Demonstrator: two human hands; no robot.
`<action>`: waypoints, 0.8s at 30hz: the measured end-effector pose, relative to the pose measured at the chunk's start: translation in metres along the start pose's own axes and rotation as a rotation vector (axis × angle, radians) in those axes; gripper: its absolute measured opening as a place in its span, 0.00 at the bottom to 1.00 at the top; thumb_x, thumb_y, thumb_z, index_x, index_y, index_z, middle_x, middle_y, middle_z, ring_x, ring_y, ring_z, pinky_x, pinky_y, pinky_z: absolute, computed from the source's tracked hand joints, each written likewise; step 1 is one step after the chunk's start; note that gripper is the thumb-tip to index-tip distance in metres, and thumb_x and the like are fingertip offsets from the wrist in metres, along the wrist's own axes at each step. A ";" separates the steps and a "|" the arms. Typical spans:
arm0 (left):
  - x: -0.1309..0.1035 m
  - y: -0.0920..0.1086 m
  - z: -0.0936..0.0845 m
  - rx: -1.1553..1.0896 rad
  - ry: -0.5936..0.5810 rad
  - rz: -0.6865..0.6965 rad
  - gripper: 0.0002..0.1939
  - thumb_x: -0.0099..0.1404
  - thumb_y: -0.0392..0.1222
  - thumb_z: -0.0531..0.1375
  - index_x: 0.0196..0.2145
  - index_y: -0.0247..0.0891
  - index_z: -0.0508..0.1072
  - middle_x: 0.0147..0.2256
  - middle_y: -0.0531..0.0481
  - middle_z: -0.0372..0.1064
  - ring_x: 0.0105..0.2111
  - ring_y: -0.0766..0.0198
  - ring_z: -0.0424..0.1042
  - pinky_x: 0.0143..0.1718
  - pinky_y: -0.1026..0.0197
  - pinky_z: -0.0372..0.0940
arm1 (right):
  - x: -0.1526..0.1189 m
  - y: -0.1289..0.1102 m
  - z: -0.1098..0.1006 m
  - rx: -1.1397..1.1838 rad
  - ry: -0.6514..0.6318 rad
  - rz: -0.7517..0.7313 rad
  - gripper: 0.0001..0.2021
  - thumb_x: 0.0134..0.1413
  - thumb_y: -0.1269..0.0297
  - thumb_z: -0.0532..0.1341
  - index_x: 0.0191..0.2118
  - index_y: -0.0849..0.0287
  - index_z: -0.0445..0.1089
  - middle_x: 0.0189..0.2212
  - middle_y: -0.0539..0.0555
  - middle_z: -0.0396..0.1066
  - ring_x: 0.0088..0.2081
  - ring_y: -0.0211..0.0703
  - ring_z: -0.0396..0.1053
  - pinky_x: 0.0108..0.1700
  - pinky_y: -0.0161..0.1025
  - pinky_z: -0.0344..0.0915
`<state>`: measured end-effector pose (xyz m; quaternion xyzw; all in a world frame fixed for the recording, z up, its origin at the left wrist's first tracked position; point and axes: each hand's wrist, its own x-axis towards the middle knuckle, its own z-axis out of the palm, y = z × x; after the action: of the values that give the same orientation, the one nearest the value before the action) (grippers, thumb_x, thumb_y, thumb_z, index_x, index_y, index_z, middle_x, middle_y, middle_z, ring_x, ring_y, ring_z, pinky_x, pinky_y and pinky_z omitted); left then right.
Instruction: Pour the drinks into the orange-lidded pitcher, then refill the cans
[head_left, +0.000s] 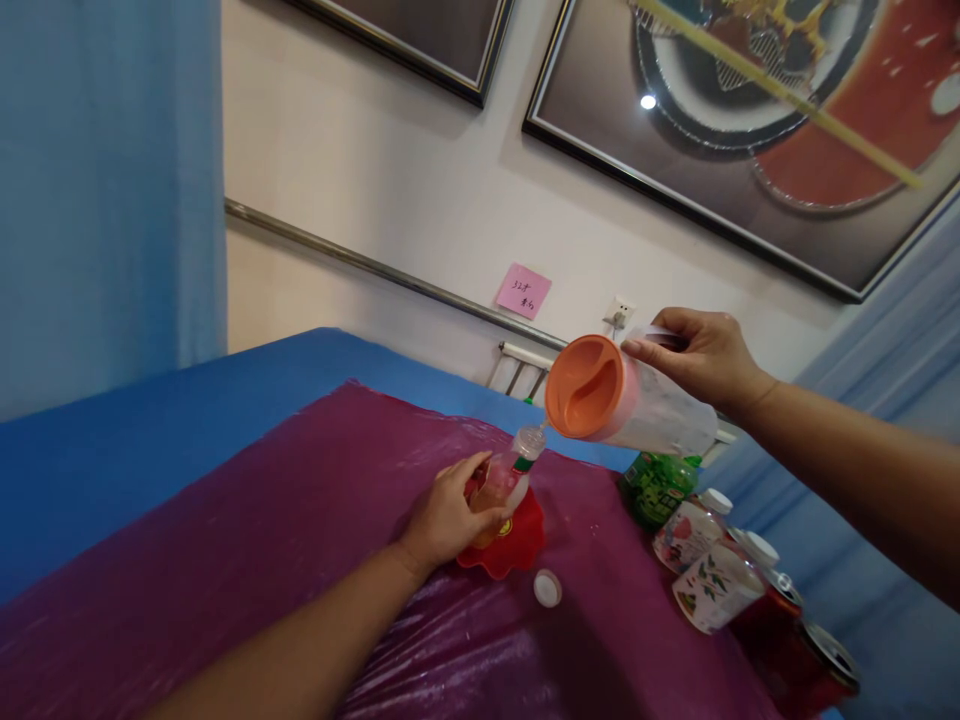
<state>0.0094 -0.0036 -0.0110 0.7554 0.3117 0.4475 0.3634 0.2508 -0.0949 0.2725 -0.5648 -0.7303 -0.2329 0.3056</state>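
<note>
My left hand [454, 510] is wrapped round a clear plastic bottle [525, 455], which stands uncapped over a red scalloped dish [529, 540]. My right hand [701, 355] grips the handle of a translucent pitcher [660, 410] with an orange lid [589, 385]. The pitcher is tipped on its side, lid end towards the bottle's mouth. A thin stream of liquid seems to run between the lid's edge and the bottle. On the cloth in front of the dish lies a white bottle cap [547, 588].
A purple plastic sheet [262, 520] covers part of the blue table [300, 365]. Along the right stand a green bottle [656, 490], two white-capped labelled bottles [720, 585] and red cans [817, 670]. Blue curtains [112, 180] hang at both sides. A wall rail [360, 260] runs behind.
</note>
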 end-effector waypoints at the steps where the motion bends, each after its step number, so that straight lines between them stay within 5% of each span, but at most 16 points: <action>1: 0.000 0.000 0.000 0.002 0.000 0.000 0.39 0.50 0.45 0.74 0.59 0.46 0.69 0.60 0.43 0.71 0.60 0.47 0.70 0.62 0.40 0.62 | 0.000 0.000 0.000 0.000 -0.002 -0.001 0.29 0.53 0.34 0.64 0.20 0.52 0.55 0.17 0.46 0.49 0.22 0.37 0.48 0.24 0.40 0.48; 24: 0.000 -0.002 0.001 -0.007 0.019 -0.009 0.39 0.49 0.43 0.74 0.59 0.46 0.69 0.59 0.44 0.72 0.58 0.46 0.71 0.62 0.40 0.63 | 0.001 0.000 0.001 -0.004 -0.026 0.000 0.30 0.52 0.35 0.64 0.19 0.53 0.55 0.17 0.46 0.50 0.22 0.37 0.49 0.24 0.39 0.48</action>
<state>0.0103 -0.0032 -0.0127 0.7484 0.3169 0.4540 0.3651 0.2509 -0.0936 0.2728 -0.5685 -0.7336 -0.2270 0.2951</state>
